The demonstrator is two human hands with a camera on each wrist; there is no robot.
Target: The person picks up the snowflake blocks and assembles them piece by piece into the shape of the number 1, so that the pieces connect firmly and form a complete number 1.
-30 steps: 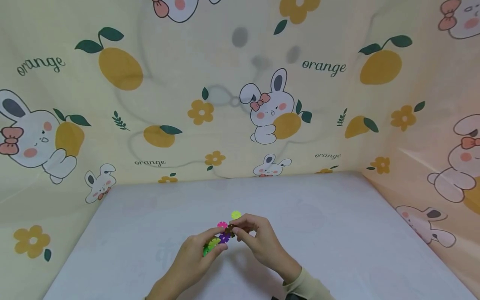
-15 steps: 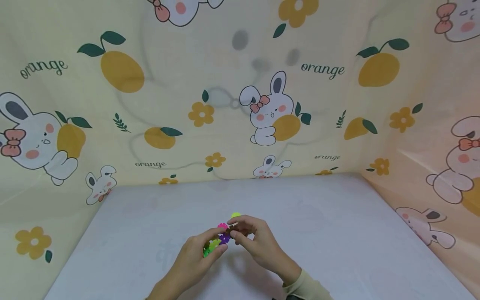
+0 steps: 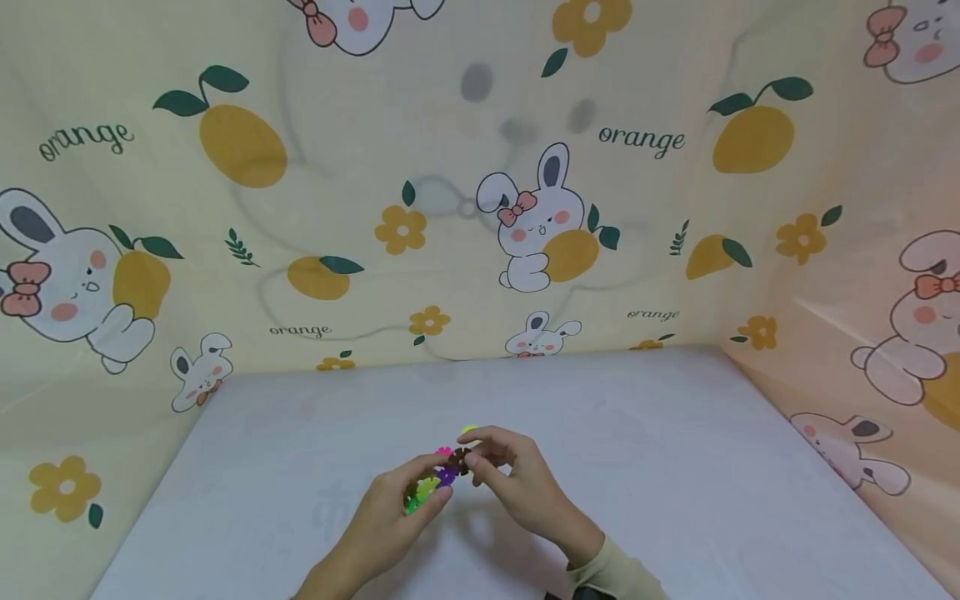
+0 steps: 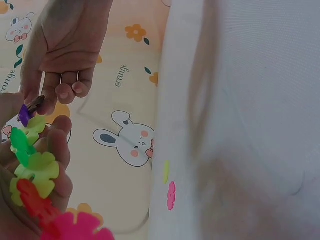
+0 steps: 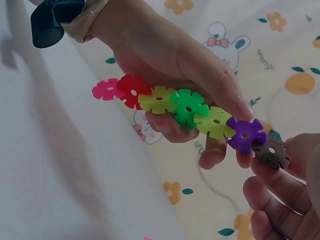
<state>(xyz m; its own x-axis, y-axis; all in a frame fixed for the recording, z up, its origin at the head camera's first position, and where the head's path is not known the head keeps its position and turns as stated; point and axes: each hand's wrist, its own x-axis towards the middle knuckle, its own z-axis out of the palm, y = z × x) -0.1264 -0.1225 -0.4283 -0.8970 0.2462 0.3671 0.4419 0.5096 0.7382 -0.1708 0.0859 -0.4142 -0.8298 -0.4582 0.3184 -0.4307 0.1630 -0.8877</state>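
Observation:
My left hand (image 3: 390,508) holds a chain of flower-shaped plastic discs that slot into one another. In the right wrist view the chain runs from pink (image 5: 102,91) through red (image 5: 131,85), yellow, green (image 5: 181,116) and yellow to purple (image 5: 245,127). The left thumb and fingers grip it near the purple end. A brown disc (image 5: 265,159) meets the purple one at the edge, overlapping it in this view. My right hand (image 3: 525,487) pinches the brown disc between thumb and fingers. Both hands are close together above the table.
Beyond the hands, a loose pink disc (image 4: 171,196) and a yellow disc (image 4: 166,171) lie on the white table (image 3: 637,467). A printed cloth (image 3: 337,167) with rabbits and oranges hangs behind and at both sides.
The right fingers shift slightly around the brown disc, whose face was partly covered half a second ago and shows more now. The left hand keeps its grip on the chain almost unmoved.

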